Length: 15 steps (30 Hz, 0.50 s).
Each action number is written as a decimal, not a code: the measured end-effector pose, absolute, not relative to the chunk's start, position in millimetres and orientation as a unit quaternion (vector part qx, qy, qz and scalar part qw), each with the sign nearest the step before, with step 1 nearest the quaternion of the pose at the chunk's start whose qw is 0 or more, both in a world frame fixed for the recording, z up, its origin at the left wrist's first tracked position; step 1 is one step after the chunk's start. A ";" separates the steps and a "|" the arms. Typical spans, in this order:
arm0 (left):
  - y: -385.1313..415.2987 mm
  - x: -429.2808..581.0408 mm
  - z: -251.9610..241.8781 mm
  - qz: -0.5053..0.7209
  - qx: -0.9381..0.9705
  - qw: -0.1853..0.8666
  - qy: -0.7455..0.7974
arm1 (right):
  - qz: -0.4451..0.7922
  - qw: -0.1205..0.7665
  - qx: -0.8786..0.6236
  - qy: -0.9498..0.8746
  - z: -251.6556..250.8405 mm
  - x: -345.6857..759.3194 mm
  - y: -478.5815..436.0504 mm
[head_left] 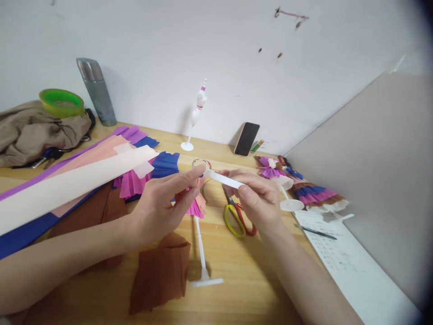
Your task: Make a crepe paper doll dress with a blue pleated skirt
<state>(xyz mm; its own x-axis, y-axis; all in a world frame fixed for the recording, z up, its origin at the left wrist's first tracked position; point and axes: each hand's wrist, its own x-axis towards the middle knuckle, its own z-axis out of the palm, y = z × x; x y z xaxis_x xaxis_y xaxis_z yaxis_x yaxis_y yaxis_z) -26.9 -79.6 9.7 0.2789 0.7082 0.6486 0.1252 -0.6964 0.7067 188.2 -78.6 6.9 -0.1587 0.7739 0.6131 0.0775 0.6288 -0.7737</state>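
Brown paper (158, 271): a crumpled piece lying flat on the wooden table (243, 289), close to the front edge, between the two forearms.
Stand (202, 253): a white post on a flat foot, upright just right of the brown paper; its top wears a pink pleated skirt tucked behind the left fingers, and whether they touch it cannot be told.
Left hand (162, 203): thumb and forefinger pinched together on the left end of the white strip.
Right hand (259, 198): fingers closed on the strip's right end, thumb on top.
White strip (225, 179): stretched between the two hands, held clear above the table, sloping slightly down to the right.
Tape roll (201, 162): a small ring just beside the left fingertips, at the strip's left end.
Scissors (237, 219): yellow and red handles, lying on the table under the right hand.
Paper sheets (67, 185): cream, peach, purple and blue lengths fanned across the left side.
Phone (246, 138): leaning on the wall.
Pen (316, 232): resting on a printed sheet (341, 262) at the right.
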 end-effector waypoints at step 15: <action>-62.0 -25.8 2.1 0.428 0.696 0.463 0.343 | 0.582 0.619 -0.231 -0.475 1.6 181.5 -69.0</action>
<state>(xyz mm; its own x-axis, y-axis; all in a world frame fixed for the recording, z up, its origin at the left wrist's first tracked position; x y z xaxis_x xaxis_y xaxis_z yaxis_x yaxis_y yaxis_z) -25.8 -62.0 2.1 0.3978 0.8743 0.2781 0.0824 -0.3360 0.9383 181.5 -69.0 1.6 -0.1277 0.9392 0.3188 -0.5001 0.2166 -0.8384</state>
